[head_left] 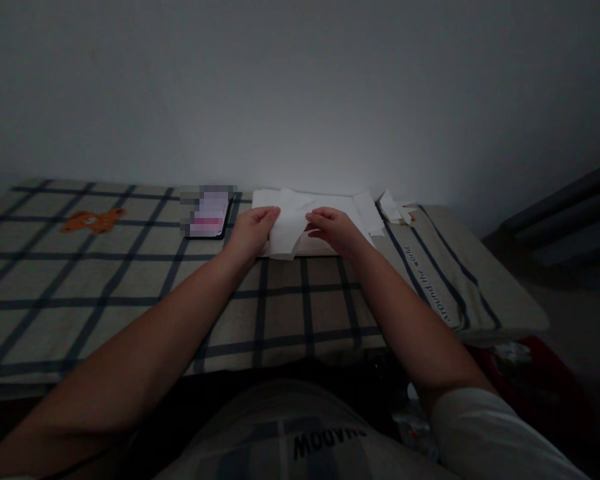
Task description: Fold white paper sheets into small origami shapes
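A white sheet of paper (289, 230) is pinched between both hands over a stack of white papers (330, 203) near the wall. My left hand (253, 230) grips the sheet's left edge with closed fingers. My right hand (333, 229) pinches its right side. The sheet bends and hangs down between them. Something red shows just under my right fingers; I cannot make out what it is.
A phone (211, 212) with a lit screen lies left of the papers. A plaid cloth (130, 280) with an orange bear (94, 219) covers the surface. Crumpled white scraps (396, 208) sit at the right. A plain wall stands behind; the surface's edge drops off at the right.
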Demonstrator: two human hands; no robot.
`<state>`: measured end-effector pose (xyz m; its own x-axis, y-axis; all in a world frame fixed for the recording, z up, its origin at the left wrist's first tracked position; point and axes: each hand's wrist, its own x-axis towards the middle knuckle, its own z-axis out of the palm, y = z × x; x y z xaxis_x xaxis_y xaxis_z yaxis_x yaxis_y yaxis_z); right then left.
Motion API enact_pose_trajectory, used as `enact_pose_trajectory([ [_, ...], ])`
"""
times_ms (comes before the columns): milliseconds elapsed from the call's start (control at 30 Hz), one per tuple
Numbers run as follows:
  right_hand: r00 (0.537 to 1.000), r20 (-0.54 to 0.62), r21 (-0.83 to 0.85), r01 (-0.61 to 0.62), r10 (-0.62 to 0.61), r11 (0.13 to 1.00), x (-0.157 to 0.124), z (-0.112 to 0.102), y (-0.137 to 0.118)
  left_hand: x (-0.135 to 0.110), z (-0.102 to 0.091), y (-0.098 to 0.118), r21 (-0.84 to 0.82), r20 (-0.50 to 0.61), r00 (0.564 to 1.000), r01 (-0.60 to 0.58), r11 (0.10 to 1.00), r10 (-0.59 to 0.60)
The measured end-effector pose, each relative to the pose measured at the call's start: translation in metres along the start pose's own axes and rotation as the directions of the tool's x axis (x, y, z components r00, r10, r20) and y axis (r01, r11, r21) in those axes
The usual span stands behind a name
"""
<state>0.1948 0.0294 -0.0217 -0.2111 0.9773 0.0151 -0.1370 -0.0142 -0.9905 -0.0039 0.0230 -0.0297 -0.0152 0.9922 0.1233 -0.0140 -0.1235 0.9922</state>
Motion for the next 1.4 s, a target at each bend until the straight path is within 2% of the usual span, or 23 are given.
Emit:
enact_pose_trajectory([
  [100, 1.000, -0.016, 0.025, 0.009, -0.008, 1.000, 0.000, -0.001, -0.001, 0.001, 0.001, -0.003, 0.016, 0.017, 1.000, 0.002, 1.000, -0.002],
  [200, 0.998, -0.064, 0.075, 0.011, -0.006, 0.997, 0.000, -0.001, -0.001, 0.001, 0.000, -0.004, 0.081, 0.048, 0.993, -0.113, 0.990, 0.109],
  [300, 0.987, -0.157, 0.169, -0.005, 0.032, 0.986, 0.002, -0.003, -0.002, -0.001, -0.002, -0.003, 0.130, 0.141, 0.961, -0.256, 0.958, 0.238],
  [400, 0.966, -0.251, 0.253, 0.000, 0.066, 0.967, 0.004, -0.006, -0.003, -0.005, -0.003, 0.000, 0.184, 0.265, 0.912, -0.368, 0.911, 0.315],
  [500, 0.952, -0.296, 0.271, 0.009, 0.075, 0.962, 0.005, -0.007, -0.003, -0.008, -0.003, 0.004, 0.251, 0.277, 0.890, -0.430, 0.867, 0.362],
  [567, 0.952, -0.296, 0.266, 0.007, 0.075, 0.964, 0.005, -0.007, -0.003, -0.008, -0.003, 0.006, 0.270, 0.201, 0.905, -0.419, 0.867, 0.375],
  [633, 0.954, -0.292, 0.252, 0.007, 0.069, 0.968, 0.005, -0.006, -0.004, -0.005, -0.004, 0.007, 0.246, 0.080, 0.936, -0.352, 0.903, 0.343],
  [733, 0.955, -0.291, 0.226, 0.009, 0.059, 0.974, 0.006, -0.007, -0.005, 0.002, -0.007, 0.006, 0.111, -0.097, 0.972, -0.205, 0.972, 0.216],
  [800, 0.948, -0.314, 0.210, 0.012, 0.055, 0.978, 0.006, -0.009, -0.005, 0.007, -0.009, 0.005, 0.005, -0.170, 0.976, -0.134, 0.991, 0.133],
  [900, 0.931, -0.363, 0.150, 0.010, 0.046, 0.989, 0.006, -0.014, -0.006, 0.013, -0.011, 0.002, -0.129, -0.189, 0.980, -0.084, 0.988, 0.058],
  [1000, 0.938, -0.342, 0.085, -0.025, 0.053, 0.996, 0.005, -0.015, -0.006, 0.014, -0.010, 0.001, -0.171, -0.197, 0.980, -0.067, 0.983, 0.032],
  [1133, 0.967, -0.247, 0.069, -0.045, 0.060, 0.997, 0.003, -0.012, -0.008, 0.012, -0.008, 0.004, -0.126, -0.203, 0.978, -0.072, 0.989, 0.046],
  [1267, 0.973, -0.230, 0.097, 0.007, 0.016, 0.995, 0.002, -0.012, -0.010, 0.012, -0.009, 0.004, -0.063, -0.228, 0.971, -0.091, 0.994, 0.074],
  [1400, 0.981, -0.189, 0.064, 0.042, -0.029, 0.997, 0.002, -0.015, -0.010, 0.013, -0.011, 0.002, -0.008, -0.201, 0.974, -0.107, 0.994, 0.104],
])
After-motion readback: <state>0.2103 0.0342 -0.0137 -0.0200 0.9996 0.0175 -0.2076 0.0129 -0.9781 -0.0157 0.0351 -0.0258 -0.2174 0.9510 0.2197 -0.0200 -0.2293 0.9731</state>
